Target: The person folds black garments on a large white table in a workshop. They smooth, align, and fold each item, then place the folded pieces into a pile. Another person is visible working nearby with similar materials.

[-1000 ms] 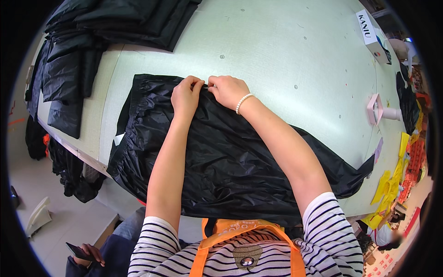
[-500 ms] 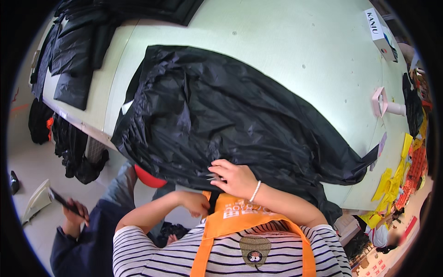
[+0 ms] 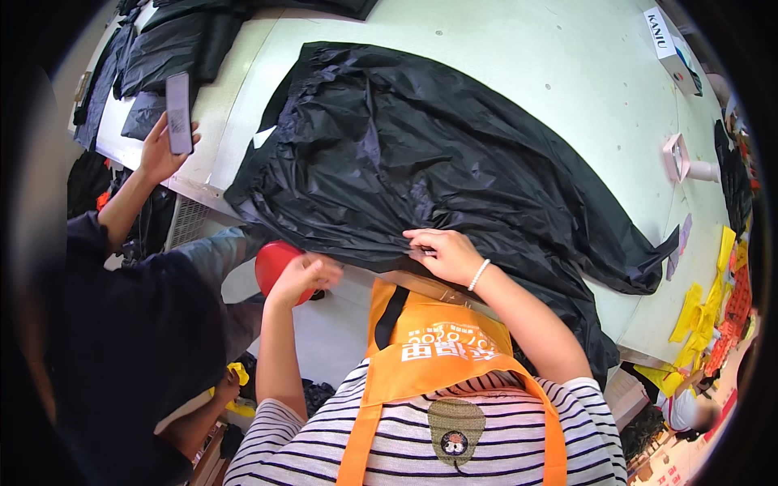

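Observation:
A shiny black garment (image 3: 421, 154) with a gathered edge at its left lies spread and wrinkled over the pale table (image 3: 519, 65). A small white label (image 3: 263, 136) shows by that gathered edge. My right hand (image 3: 446, 253) rests on the garment's near edge, its fingers closed around small metal thread snips (image 3: 423, 250), mostly hidden by the fingers. My left hand (image 3: 306, 275) is raised just off the table's near edge, in front of a red round seat (image 3: 275, 263). Its fingers are smeared by motion, and nothing shows in them.
At my left stands a person in dark clothes (image 3: 146, 332), whose hand (image 3: 164, 150) holds up a phone (image 3: 178, 113) over the table corner. Folded black garments (image 3: 170, 49) lie at the far left. A white box (image 3: 671, 53) and pink tape dispenser (image 3: 674, 158) sit at the right.
My left hand has come away from the apron and up toward the table edge. The person beside me has stepped closer, lifting the phone over the table. The view has shifted.

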Demonstrator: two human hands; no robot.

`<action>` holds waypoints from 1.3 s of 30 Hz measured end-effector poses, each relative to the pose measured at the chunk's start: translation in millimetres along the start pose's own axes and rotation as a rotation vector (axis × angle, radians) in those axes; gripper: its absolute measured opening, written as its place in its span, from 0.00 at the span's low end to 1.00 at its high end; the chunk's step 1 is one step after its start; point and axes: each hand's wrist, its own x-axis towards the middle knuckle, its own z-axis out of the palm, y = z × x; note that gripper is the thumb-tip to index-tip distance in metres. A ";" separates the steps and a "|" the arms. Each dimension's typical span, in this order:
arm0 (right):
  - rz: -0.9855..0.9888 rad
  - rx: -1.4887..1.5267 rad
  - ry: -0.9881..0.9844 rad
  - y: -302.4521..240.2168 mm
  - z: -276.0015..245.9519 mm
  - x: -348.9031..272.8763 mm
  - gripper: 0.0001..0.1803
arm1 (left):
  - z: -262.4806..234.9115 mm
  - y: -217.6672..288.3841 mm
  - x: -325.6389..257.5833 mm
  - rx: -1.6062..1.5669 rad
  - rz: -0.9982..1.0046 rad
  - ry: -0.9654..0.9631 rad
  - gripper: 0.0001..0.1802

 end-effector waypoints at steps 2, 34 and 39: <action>-0.012 -0.079 -0.104 -11.1 -2.3 -9.2 0.12 | 4.7 -0.2 1.9 -0.161 0.097 0.314 0.20; -0.083 0.306 0.087 -114.8 40.2 89.1 0.06 | 49.1 35.4 -20.6 -0.398 0.544 0.273 0.09; -0.015 0.197 0.260 -118.2 52.0 89.2 0.07 | 55.0 42.6 -21.3 -0.583 0.506 0.221 0.10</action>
